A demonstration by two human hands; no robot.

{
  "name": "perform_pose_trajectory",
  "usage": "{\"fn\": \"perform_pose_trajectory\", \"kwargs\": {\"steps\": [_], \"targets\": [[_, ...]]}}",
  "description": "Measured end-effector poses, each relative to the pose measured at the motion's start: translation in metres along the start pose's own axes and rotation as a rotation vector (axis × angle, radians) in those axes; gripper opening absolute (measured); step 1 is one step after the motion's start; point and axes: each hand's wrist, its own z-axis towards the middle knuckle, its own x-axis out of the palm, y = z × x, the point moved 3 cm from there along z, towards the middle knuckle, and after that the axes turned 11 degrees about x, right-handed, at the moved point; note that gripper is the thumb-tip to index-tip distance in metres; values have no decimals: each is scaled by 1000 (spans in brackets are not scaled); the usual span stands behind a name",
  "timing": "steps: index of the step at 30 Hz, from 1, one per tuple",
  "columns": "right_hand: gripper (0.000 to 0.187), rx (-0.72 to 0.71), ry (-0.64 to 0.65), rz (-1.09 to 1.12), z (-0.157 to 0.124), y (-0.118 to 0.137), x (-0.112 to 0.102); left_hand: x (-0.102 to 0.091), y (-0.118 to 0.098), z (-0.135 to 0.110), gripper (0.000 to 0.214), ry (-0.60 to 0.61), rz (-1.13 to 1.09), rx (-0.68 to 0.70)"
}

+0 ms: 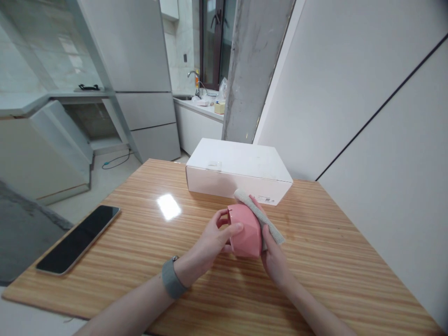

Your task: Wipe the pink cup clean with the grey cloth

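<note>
I am at a wooden table (325,261) with stripes in it. A white box (238,170) sits at the back by the wall, and a dark phone (79,239) lies far off to my left. Behind is a kitchen with a sink tap (193,74). My 2 hands meet above the table. My left hand (213,240) curls its fingers round a pink cup (245,231) (it lies on its side). My right hand (275,254) presses a gray cloth (261,217) against the cup.
</note>
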Motion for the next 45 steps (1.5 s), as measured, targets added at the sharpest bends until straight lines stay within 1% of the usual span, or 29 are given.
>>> {"fn": "perform_pose_trajectory", "kwargs": {"steps": [2, 4, 6, 8, 12, 15, 17, 18, 20, 23, 26, 30, 34, 36, 38, 40, 41, 43, 45], "targets": [[49, 8, 1, 24, 4, 0, 0, 1, -2, -2, 69, -25, 14, 13], [46, 22, -19, 70, 8, 2, -1, 3, -3, -3, 84, -18, 19, 46], [44, 43, -61, 126, 12, 5, -2, 4, -4, -2, 103, 33, 47, 80], [43, 66, -114, 167, 13, 9, -4, 4, -3, -1, 111, 89, 117, 105], [42, 72, -175, 183, 10, 15, -6, 2, -4, 1, 105, 110, 252, 173], [44, 82, -174, 193, 8, 15, -6, 3, -9, -1, 98, 76, 353, 306], [46, 112, -155, 203, 7, 13, -5, 5, -13, -5, 98, 34, 401, 399], [47, 120, -149, 206, 6, 13, -4, 7, -15, -7, 99, 29, 403, 415], [46, 110, -143, 209, 5, 14, -3, 9, -16, -9, 100, 45, 367, 388], [43, 68, -114, 221, 4, 15, 0, 9, -14, -7, 95, 59, 275, 306], [40, 18, -82, 205, 2, 13, 3, 4, -10, -1, 88, 24, 176, 226], [37, -22, -91, 142, -1, 8, 3, 0, -2, 2, 77, -17, 100, 124], [39, 13, -69, 146, 1, 5, 2, 4, -1, -2, 75, -8, 90, 166], [40, 25, -55, 175, 4, 6, 2, 6, -3, -4, 85, 26, 72, 179], [43, 48, -47, 210, 6, 7, 2, 8, -5, -5, 101, 90, 67, 153], [46, 71, -52, 228, 6, 8, 2, 10, -8, -6, 110, 160, 103, 125], [46, 74, -55, 225, 5, 8, 2, 10, -9, -6, 109, 183, 132, 123], [46, 53, -62, 202, 3, 9, 2, 10, -10, -6, 100, 200, 195, 164], [44, 25, -60, 175, 0, 10, 3, 8, -11, -5, 94, 171, 262, 264]]}}
